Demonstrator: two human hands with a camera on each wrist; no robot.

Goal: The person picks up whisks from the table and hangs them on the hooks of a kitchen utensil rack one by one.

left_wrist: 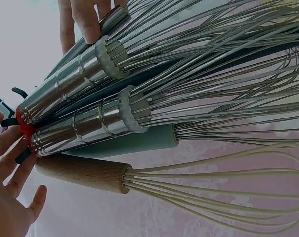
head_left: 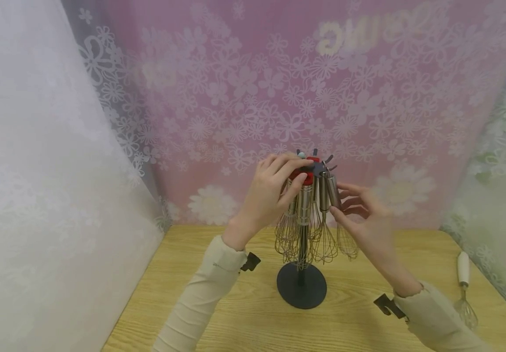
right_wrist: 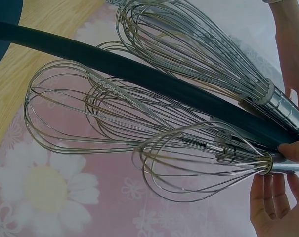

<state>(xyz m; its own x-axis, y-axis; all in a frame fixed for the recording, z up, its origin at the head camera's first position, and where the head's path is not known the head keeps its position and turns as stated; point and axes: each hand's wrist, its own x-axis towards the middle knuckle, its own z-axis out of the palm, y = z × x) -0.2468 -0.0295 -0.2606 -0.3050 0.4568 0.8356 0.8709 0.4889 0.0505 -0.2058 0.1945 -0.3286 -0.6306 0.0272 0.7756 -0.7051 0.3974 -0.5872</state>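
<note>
A black whisk stand (head_left: 301, 289) stands upright on its round base, with several whisks hanging head-down from its top hooks. Over the hooks and red handle ends, my left hand (head_left: 271, 188) holds the stand's top. Thumb and fingers of my right hand (head_left: 366, 215) pinch the steel handle of a small whisk (head_left: 333, 191) on the right side; its handle tip meets a hook, and it tilts slightly outward. In the left wrist view hang red-ended steel whisks (left_wrist: 92, 121), a green-handled whisk (left_wrist: 139, 142) and a wooden-handled whisk (left_wrist: 85, 173). The stand's pole (right_wrist: 114, 64) crosses the right wrist view.
A white-handled whisk (head_left: 464, 269) lies at the right side of the wooden table (head_left: 235, 318). Behind the stand hangs a pink flowered backdrop (head_left: 235, 98). White cloth (head_left: 37, 195) borders the left, a patterned cloth (head_left: 499, 171) the right.
</note>
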